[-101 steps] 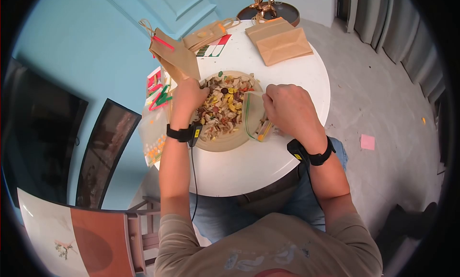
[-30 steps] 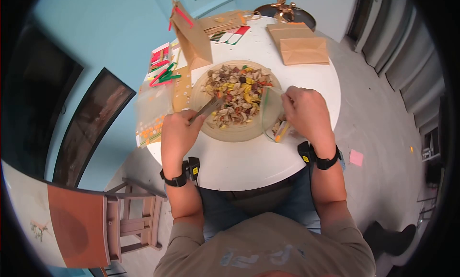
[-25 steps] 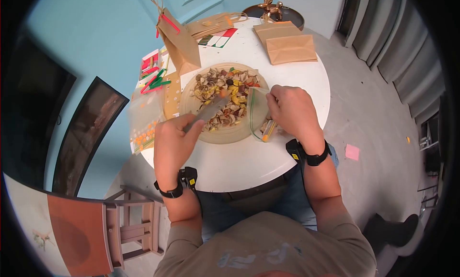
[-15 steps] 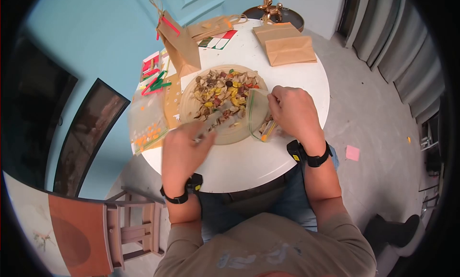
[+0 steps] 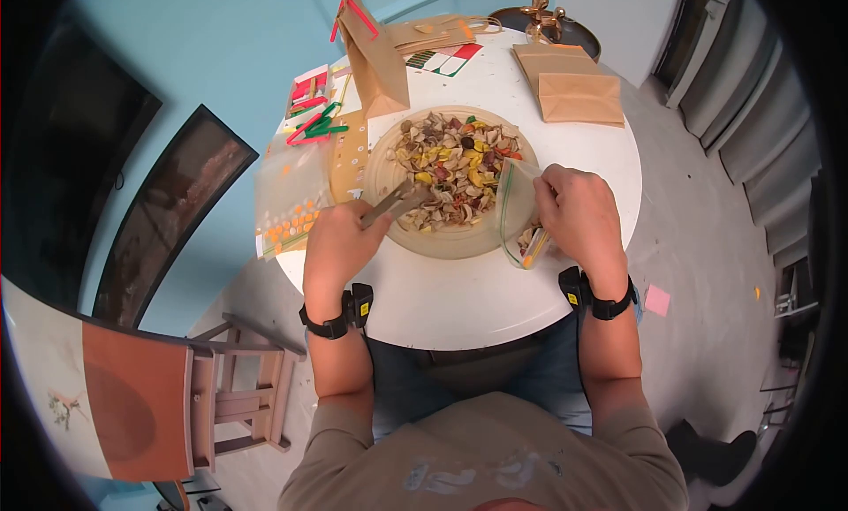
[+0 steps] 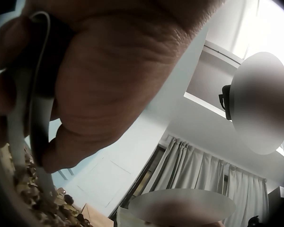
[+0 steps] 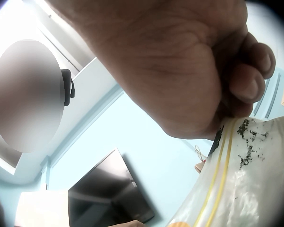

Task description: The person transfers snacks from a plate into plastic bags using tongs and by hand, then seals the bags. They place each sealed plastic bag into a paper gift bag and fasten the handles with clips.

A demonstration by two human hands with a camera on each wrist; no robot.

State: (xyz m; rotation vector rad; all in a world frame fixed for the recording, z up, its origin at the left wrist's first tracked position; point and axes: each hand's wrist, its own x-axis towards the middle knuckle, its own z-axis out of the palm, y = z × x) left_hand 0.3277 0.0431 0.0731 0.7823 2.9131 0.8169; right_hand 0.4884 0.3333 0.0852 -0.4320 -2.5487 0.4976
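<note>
My left hand [image 5: 343, 246] grips metal tongs [image 5: 393, 202], whose tips touch the dried flakes and petals [image 5: 450, 171] heaped on a round beige plate [image 5: 424, 244]. In the left wrist view, the tongs [image 6: 40, 127] lie between thumb and fingers, their tips down among the pieces. My right hand [image 5: 583, 218] pinches the upper edge of a clear zip bag [image 5: 514, 197] over the plate's right side; some pieces and a pale stick show low in it. Close up in the right wrist view, the bag [image 7: 246, 170] hangs under curled fingers, dark specks on its plastic.
A standing paper bag [image 5: 378, 69] is behind the plate, with flat paper bags [image 5: 579, 96] at the back right. Red and green clips [image 5: 318, 129] and a zip bag with orange dots [image 5: 291, 202] lie left on the white round table [image 5: 468, 321].
Earlier my left hand was at the plate's left edge, with no tongs visible; the tongs then showed over the pieces. My right hand keeps hold of the zip bag. The head view has shifted.
</note>
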